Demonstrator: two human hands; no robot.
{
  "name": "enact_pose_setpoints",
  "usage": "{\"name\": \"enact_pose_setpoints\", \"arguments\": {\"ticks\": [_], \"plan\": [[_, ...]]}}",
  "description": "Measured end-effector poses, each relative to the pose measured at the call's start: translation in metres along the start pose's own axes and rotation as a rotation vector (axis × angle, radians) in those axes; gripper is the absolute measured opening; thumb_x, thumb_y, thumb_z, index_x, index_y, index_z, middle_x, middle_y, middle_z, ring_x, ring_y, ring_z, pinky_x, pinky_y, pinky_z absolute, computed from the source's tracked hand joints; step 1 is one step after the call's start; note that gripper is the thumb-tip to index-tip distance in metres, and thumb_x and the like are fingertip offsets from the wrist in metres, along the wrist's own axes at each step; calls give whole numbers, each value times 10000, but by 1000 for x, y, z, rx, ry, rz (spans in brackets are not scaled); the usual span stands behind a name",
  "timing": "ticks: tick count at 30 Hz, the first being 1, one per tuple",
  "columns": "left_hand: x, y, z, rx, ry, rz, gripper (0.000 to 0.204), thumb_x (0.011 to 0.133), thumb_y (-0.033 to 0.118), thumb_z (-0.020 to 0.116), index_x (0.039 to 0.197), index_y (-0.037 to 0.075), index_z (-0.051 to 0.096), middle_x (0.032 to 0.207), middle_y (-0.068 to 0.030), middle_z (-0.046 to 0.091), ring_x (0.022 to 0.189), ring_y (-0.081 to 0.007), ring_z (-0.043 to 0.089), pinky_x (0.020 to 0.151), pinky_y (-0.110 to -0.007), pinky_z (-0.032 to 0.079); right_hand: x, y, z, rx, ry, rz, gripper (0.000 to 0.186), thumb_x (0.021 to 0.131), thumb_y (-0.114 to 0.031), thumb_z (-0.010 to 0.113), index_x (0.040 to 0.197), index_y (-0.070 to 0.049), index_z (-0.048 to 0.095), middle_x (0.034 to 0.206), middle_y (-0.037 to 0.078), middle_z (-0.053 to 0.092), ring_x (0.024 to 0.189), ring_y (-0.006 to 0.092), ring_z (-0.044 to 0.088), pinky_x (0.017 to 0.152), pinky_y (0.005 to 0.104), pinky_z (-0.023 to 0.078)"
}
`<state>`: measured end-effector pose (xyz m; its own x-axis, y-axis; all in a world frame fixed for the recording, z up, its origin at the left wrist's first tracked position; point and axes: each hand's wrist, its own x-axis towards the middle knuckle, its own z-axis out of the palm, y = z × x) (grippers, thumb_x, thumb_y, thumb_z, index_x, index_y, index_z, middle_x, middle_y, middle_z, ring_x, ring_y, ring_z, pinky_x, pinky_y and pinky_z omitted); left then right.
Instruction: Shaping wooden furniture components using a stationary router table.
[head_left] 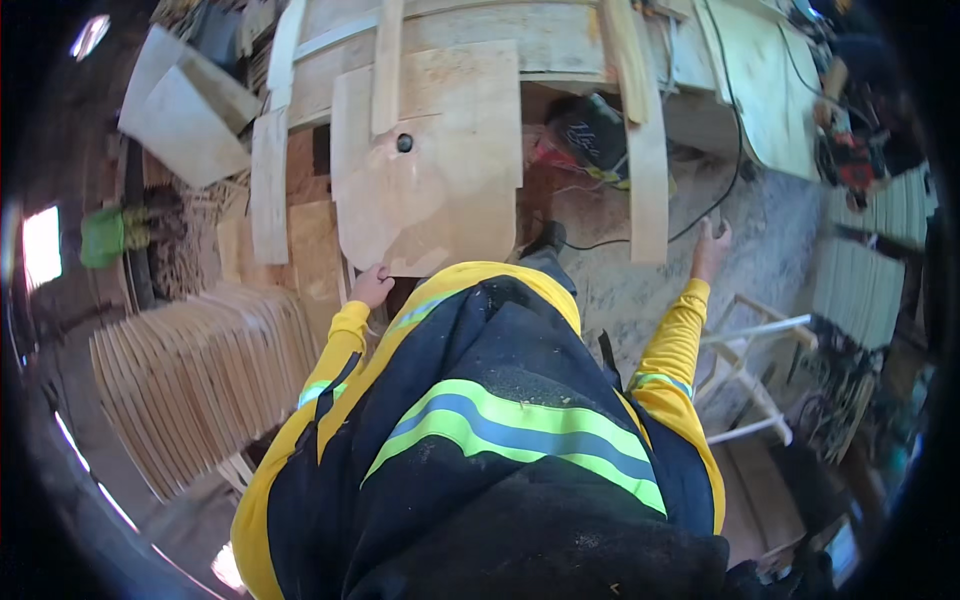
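Observation:
A pale plywood panel (pixel 460 190) with rounded near corners lies across the work table in front of me. At its near left corner my left hand (pixel 373 286) is closed on the edge, thumb near the top face. A small dark round object or hole (pixel 404 143) shows on the panel, beside a narrow wooden strip (pixel 387 70). Off to the right, my right hand (pixel 711 248) is held out over the floor, fingers loosely bent and apart, with nothing in it. The nearest thing to it is a black cable (pixel 738 160), which appears to pass behind the hand.
Wooden boards (pixel 648 190) jut toward me from the table. A stack of curved plywood pieces (pixel 205 375) stands at left, a pale wooden frame (pixel 750 375) at right. Under the table lies a black bag (pixel 590 130). At far right, a person is near a red power tool (pixel 852 160).

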<state>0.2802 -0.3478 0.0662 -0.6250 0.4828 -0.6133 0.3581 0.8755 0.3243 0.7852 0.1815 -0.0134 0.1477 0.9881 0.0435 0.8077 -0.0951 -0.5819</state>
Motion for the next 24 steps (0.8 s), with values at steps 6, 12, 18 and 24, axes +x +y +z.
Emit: {"name": "enact_pose_setpoints", "arguments": {"ticks": [6,12,18,24], "plan": [[-35,-21,11,-57,60,-172,534,882,305,719,1338,51,606,1107,-151,749,1033,-293,721,926,-391,561,80,-143,84,156,-273,-408,801,896,-494,743,1414,78,530,1427,285,555,1344,402,517,1136,434,405],[-87,-46,63,-269,198,-264,489,897,271,706,1318,36,622,1054,-136,760,989,-260,727,886,-375,570,163,-171,178,-257,-407,-667,597,856,-502,740,1296,-105,667,1321,276,633,1192,421,630,997,485,513],[-141,-79,147,-279,254,-313,461,877,337,742,1221,39,668,1110,-199,738,1039,-356,715,906,-433,561,159,-220,179,-636,-569,-1351,293,806,-355,744,963,-112,789,860,255,717,854,401,719,775,514,573],[-136,-95,146,-425,344,-415,473,858,287,743,1245,27,658,1087,-213,745,1015,-355,730,896,-421,572,128,-276,138,156,-674,-154,488,631,-186,773,958,83,529,712,136,619,557,291,609,539,403,511]]}}
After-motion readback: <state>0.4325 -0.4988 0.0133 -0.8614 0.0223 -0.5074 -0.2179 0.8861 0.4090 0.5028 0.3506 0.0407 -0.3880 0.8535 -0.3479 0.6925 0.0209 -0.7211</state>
